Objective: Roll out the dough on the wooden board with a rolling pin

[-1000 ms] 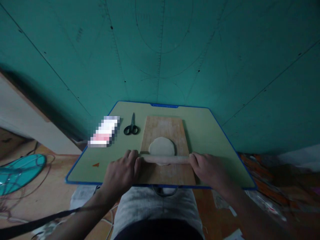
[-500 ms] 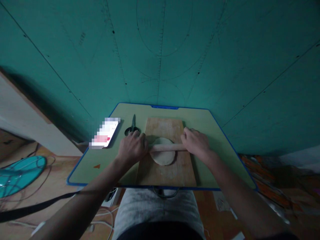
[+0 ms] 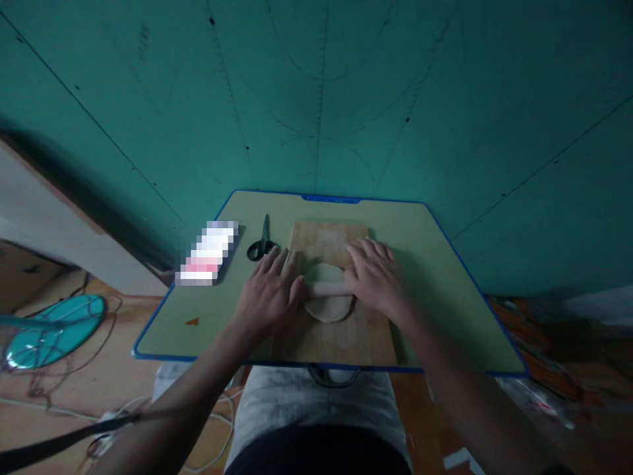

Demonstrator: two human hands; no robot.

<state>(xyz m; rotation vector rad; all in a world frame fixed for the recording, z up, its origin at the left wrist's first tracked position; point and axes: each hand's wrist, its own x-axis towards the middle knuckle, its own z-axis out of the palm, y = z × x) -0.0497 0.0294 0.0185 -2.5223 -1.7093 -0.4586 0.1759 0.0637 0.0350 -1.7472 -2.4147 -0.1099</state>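
Note:
A pale wooden rolling pin (image 3: 327, 289) lies across a flat round of dough (image 3: 328, 313) on a wooden board (image 3: 341, 340). My left hand (image 3: 270, 290) rests over the pin's left end, fingers stretched forward and the thumb beside the dough. Over the right end lies my right hand (image 3: 373, 274), its fingers extended and slightly spread. Both palms hide the ends of the pin. Dark-handled scissors (image 3: 264, 245) lie just beyond my left fingertips, blades pointing away.
The board sits on a light table (image 3: 440, 290) with a blue rim, up against a green wall (image 3: 316, 99). A phone (image 3: 210, 254) with a lit, blurred screen is at the table's left. Cables (image 3: 225, 422) and a teal round stool (image 3: 64, 336) are on the left floor.
Both hands have loosened from closed fists around the pin's ends to outstretched fingers lying over it. They have moved closer together along the pin. The camera view has shifted slightly.

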